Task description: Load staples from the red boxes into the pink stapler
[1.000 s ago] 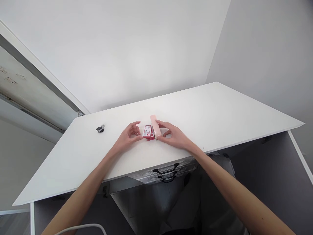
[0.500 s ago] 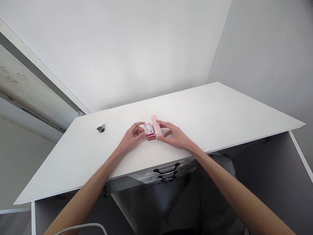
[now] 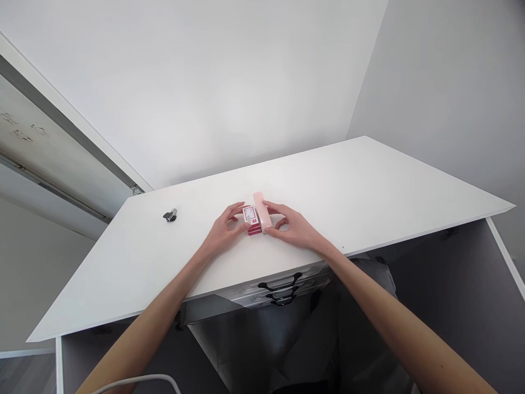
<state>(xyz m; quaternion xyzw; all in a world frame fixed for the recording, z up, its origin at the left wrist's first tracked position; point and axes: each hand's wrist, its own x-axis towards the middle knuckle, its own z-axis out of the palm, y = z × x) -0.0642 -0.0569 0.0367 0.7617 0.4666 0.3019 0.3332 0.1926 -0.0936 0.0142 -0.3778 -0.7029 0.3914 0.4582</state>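
On the white tabletop, two small red-and-white boxes (image 3: pixel 250 214) lie stacked one on the other. Around their left side curls my left hand (image 3: pixel 225 227), its thumb at the near edge and its fingers at the far edge. Right beside the boxes is a pink stapler (image 3: pixel 262 210), long and rounded, lying lengthwise away from me. My right hand (image 3: pixel 293 225) grips it from the right between thumb and fingers. The stapler and the boxes sit side by side, almost touching; its underside is mostly hidden.
A small black and silver staple remover (image 3: pixel 169 214) lies at the left of the white tabletop (image 3: pixel 348 191). Walls rise behind and to the right. Drawers with black handles (image 3: pixel 281 283) are under the front edge, and a white cable (image 3: pixel 139 377) crosses near my left forearm.
My left hand has shifted slightly right, and its fingers have closed in on the stacked boxes, which moved a little right toward the stapler. My right hand and the stapler have stayed put.
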